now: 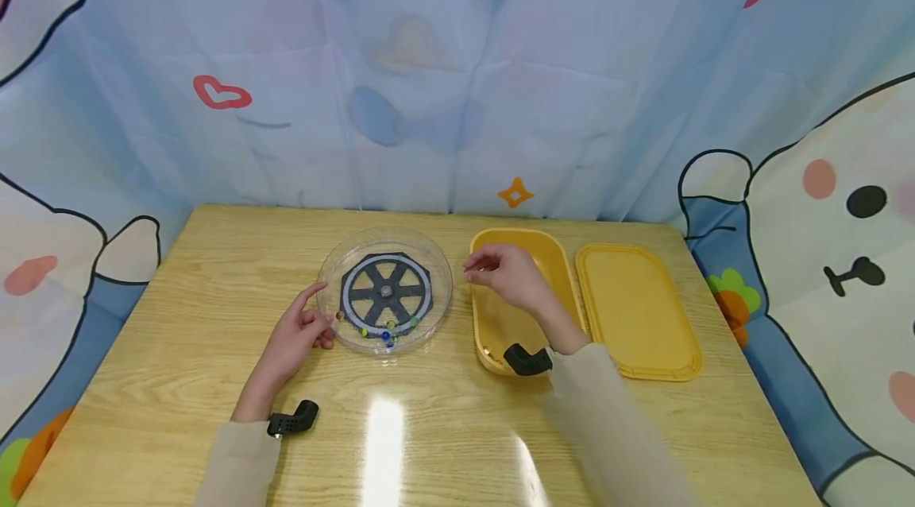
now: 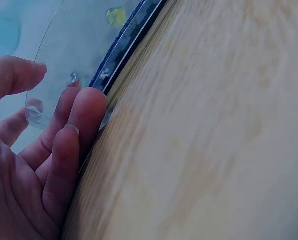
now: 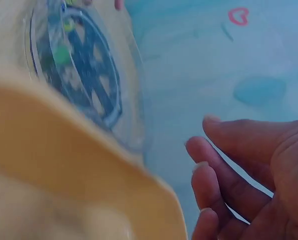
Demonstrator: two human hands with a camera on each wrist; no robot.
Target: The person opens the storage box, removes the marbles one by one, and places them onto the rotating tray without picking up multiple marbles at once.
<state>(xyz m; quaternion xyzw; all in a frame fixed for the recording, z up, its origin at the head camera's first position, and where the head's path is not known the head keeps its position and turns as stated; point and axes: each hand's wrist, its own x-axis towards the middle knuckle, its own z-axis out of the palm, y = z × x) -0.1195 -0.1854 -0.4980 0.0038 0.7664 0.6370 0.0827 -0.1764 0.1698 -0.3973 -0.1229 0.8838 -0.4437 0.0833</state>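
Note:
A clear round dish [image 1: 443,253] with a dark spoked wheel pattern [image 1: 387,292] stands on the table. Several glass marbles lie along its near side, among them a blue marble [image 1: 386,336], a green marble [image 1: 414,322] and an amber marble [image 1: 339,316]. At the dish's left rim is my left hand [image 1: 289,336], its index finger extended to the edge and other fingertips low against the side. My right hand [image 1: 511,276] hovers over the left edge of a yellow tub [image 1: 561,268]. In the right wrist view a gap shows between thumb and fingers [image 3: 206,185], with nothing in it.
Right of the tub lies a flat yellow lid [image 1: 639,308]. Small marbles [image 1: 488,352] sit in the tub's near left corner. A patterned blue curtain [image 1: 429,133] hangs behind the wooden table [image 1: 179,348].

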